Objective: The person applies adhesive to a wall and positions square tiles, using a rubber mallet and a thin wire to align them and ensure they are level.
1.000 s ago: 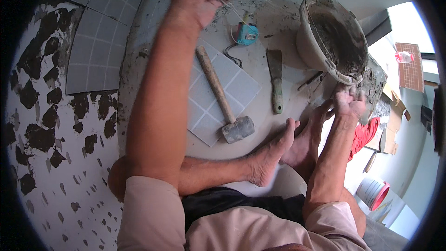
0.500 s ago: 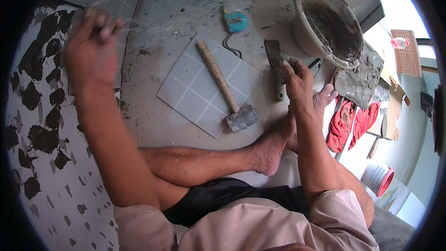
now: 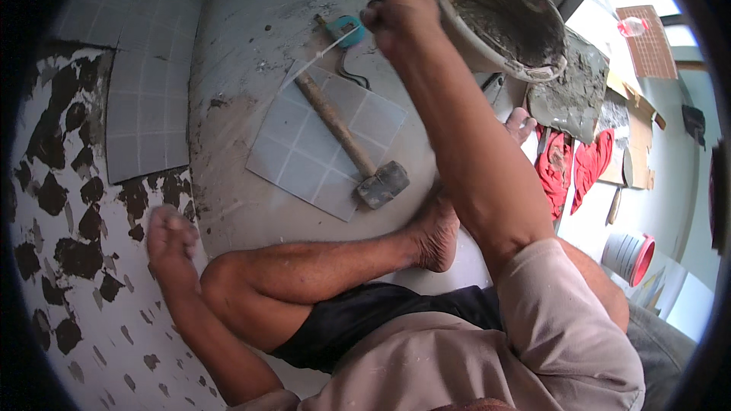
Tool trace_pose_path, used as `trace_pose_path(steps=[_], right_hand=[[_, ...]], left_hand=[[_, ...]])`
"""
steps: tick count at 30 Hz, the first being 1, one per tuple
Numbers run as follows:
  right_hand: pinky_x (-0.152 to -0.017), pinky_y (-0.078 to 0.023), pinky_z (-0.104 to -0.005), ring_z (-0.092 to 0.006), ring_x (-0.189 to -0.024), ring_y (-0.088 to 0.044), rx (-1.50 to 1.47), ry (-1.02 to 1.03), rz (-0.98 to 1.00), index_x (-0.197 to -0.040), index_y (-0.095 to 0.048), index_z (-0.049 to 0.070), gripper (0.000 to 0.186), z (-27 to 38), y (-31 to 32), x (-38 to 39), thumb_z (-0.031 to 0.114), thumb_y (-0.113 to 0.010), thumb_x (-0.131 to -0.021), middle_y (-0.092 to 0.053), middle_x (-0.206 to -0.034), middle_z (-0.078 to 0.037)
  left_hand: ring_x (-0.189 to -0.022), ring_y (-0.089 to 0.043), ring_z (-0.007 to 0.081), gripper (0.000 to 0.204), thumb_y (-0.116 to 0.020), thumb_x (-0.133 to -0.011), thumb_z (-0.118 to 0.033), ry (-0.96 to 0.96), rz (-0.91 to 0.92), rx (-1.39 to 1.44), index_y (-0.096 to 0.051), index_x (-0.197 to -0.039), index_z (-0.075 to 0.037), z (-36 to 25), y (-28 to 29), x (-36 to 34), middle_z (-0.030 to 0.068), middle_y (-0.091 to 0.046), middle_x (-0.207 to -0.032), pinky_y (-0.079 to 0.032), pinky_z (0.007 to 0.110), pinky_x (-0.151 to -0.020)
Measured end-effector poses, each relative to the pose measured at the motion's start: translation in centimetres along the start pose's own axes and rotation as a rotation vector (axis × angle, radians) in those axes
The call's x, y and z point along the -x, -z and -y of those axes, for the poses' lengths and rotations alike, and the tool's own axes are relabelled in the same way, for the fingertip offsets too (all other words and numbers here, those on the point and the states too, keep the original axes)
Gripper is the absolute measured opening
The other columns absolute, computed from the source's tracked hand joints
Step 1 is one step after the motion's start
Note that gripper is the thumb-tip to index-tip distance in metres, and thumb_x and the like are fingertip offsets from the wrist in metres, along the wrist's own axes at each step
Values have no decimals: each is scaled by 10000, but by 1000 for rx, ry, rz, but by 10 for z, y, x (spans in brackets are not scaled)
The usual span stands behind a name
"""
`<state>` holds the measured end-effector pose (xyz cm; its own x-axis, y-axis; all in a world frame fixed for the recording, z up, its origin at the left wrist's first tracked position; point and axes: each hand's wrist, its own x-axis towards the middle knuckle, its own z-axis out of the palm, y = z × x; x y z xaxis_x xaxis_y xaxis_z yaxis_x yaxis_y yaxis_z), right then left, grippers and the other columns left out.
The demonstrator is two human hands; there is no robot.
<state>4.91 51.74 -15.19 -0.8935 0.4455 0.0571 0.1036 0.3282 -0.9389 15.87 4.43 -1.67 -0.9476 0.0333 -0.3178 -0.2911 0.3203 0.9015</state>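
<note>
My right hand (image 3: 400,15) reaches up beside the mortar bucket (image 3: 487,61), fingers closed, with a thin white string or strip running from it down-left across the turquoise tape measure (image 3: 346,32). Below lies a grey gridded tile (image 3: 297,156) with a rubber mallet (image 3: 335,125) diagonally on it. My left hand (image 3: 171,240) is low at the left, beside the mortar-spotted wall (image 3: 80,259), its curled fingers smeared by motion. The green-handled scraper seen earlier is hidden by my right forearm.
A mortar-covered board (image 3: 567,99), red cloths (image 3: 556,175), cardboard (image 3: 640,137) and a trowel (image 3: 628,167) lie at the right, with a small red-rimmed bucket (image 3: 628,259). My bare feet and crossed legs border the work area. Fixed grey tiles (image 3: 145,122) cover part of the left wall.
My left hand has dropped from high at the upper left to beside my knee. My right hand has risen from over the scraper to beside the tape measure, with the white string.
</note>
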Motion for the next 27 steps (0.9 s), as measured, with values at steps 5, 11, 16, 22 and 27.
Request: trace_pose_path(steps=[5,11,16,22,27], right_hand=[[-647,-497,-321,-175,-689,-550,-397,-94,-147,-1273,-605,-10,348,65,-42,34,126,-467,-985,-613,-808,-76],[-713,-504,-397,-291,-707,-628,-65,136,-81,-1137,-652,-42,305,72,-33,132,107,-493,-923,-622,-776,-209],[-759,-502,-474,-480,-826,-606,22,88,188,-1112,-645,-10,262,68,-28,204,91,-513,-910,-628,-851,-278],[-840,-518,-472,-431,-879,-667,69,-14,440,-1176,-620,-4,284,56,9,215,93,-554,-917,-663,-881,-297],[-966,-517,-432,-320,-1111,-618,-1058,-518,138,-1319,-471,-96,417,52,10,127,198,-430,-1026,-642,-1194,-189]], left_hand=[[-1106,-568,281,312,-572,-955,-168,-129,167,-900,-571,-1218,0,12,-40,27,131,-622,-1158,-414,393,-1021],[-1274,-545,303,558,-424,-1037,-432,-43,261,-457,-563,-1366,-3,-45,-149,-27,170,-631,-1320,-339,401,-1123],[-1066,-645,242,520,-439,-1053,-402,273,755,186,-610,-1290,28,-51,-223,-97,185,-687,-1162,-445,381,-977],[-607,-472,85,316,-572,-997,-205,323,748,382,-659,-1175,41,-54,-254,-118,-5,-507,-721,-419,262,-571],[-541,-365,61,208,-658,-940,-202,246,680,280,-719,-996,-11,-69,-216,-84,-54,-489,-681,-312,237,-478]])
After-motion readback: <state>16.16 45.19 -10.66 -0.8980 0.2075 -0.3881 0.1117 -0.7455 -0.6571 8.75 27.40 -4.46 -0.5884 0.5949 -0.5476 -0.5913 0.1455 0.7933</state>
